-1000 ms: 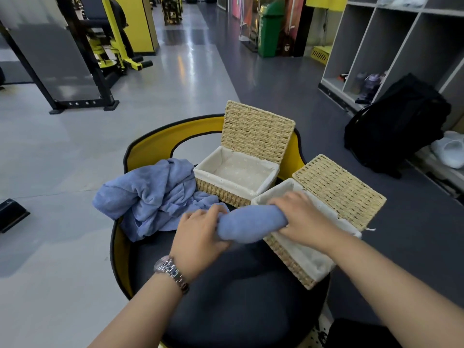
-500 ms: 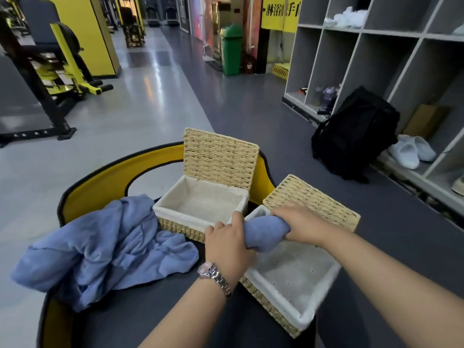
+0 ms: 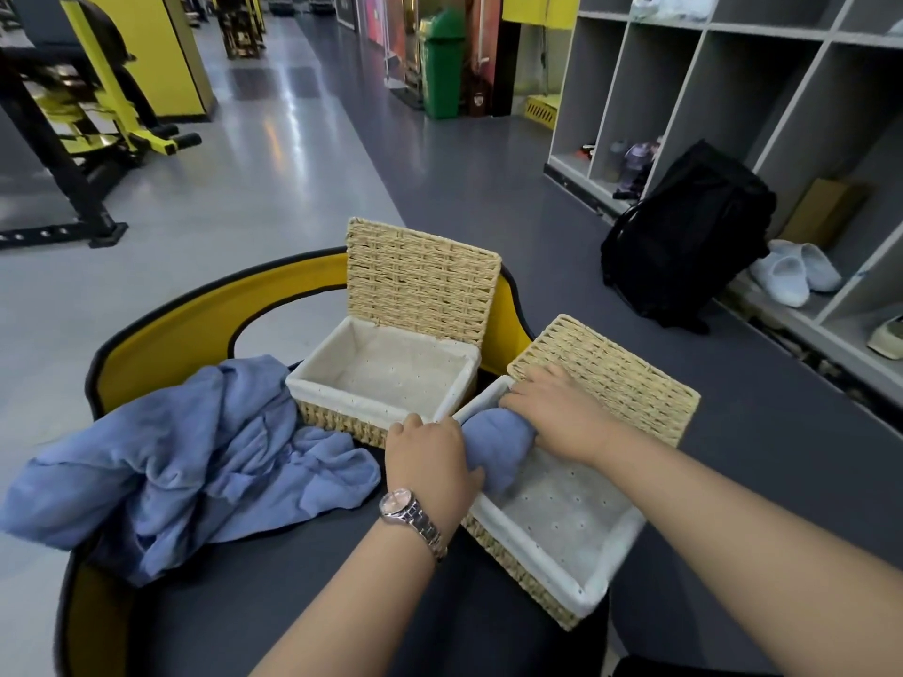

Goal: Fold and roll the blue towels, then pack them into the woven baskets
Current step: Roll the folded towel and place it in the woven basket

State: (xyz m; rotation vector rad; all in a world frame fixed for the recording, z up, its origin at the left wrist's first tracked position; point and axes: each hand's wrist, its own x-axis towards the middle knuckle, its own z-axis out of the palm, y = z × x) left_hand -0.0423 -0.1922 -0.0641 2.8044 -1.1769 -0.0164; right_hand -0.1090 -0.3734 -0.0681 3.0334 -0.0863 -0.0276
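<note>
Left hand: the left hand (image 3: 430,464) is curled round the near end of the rolled blue towel (image 3: 498,447), wristwatch (image 3: 409,513) glinting on the wrist.
Right hand: the right hand (image 3: 554,417) lies over the far end of the roll, fingers bent down onto it, fingertips at the basket's far rim.
Rolled towel: it sits in the far left corner of the right basket (image 3: 552,569), tucked against the white liner, held at both ends.
Right basket: woven, white-lined, its lid (image 3: 620,378) folded back behind the right hand; the rest of its floor shows bare liner.
Left basket: the left basket (image 3: 342,417) stands just beside it, lid (image 3: 420,280) upright, only liner showing inside.
Loose towels: a crumpled heap of blue towels (image 3: 195,456) lies to the left, touching the left basket's side.
Seat: all of it rests on a dark cushioned chair (image 3: 205,324) with a yellow back.
Surroundings: a black backpack (image 3: 684,237) leans against grey cubby shelves (image 3: 733,90) on the right.
</note>
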